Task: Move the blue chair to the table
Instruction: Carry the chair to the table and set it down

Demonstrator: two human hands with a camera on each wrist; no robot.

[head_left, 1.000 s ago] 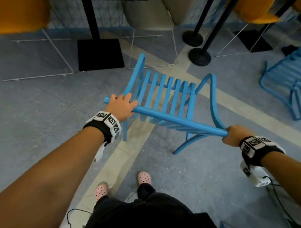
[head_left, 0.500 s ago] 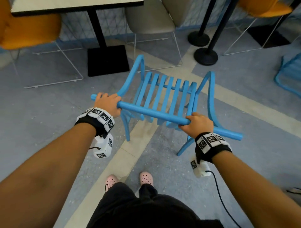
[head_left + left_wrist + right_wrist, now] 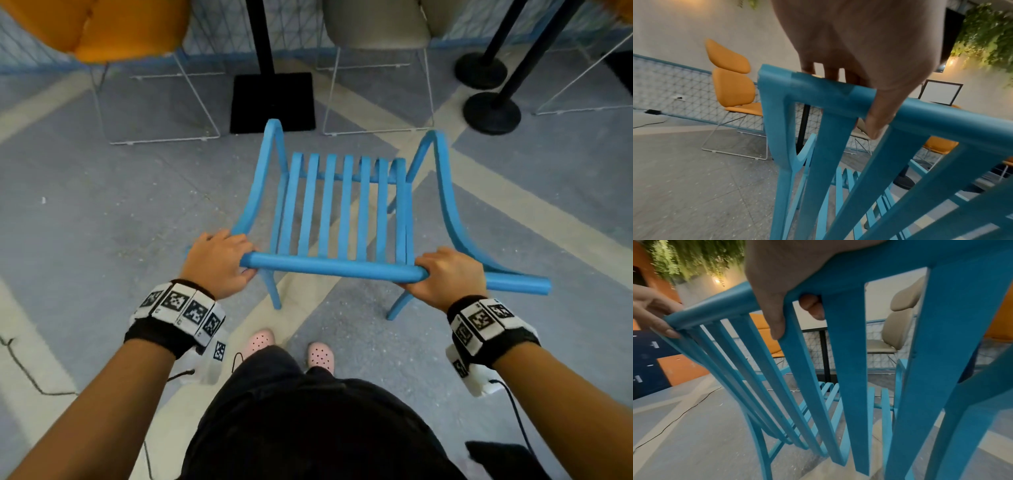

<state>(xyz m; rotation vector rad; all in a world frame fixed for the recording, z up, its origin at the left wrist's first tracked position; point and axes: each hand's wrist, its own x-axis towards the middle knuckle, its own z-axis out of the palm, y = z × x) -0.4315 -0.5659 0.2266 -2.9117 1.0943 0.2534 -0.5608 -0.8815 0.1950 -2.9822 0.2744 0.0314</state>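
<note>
Blue chair (image 3: 344, 209) gripped at its top rail by left hand (image 3: 219, 263) and right hand (image 3: 445, 277).

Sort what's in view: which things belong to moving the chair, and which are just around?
In the job: blue chair, left hand and right hand gripping its top rail, black table base.

Just around: orange chair, beige chair, two round black stands.

grey floor (image 3: 85, 212), blue chair (image 3: 342, 212) standing
</note>
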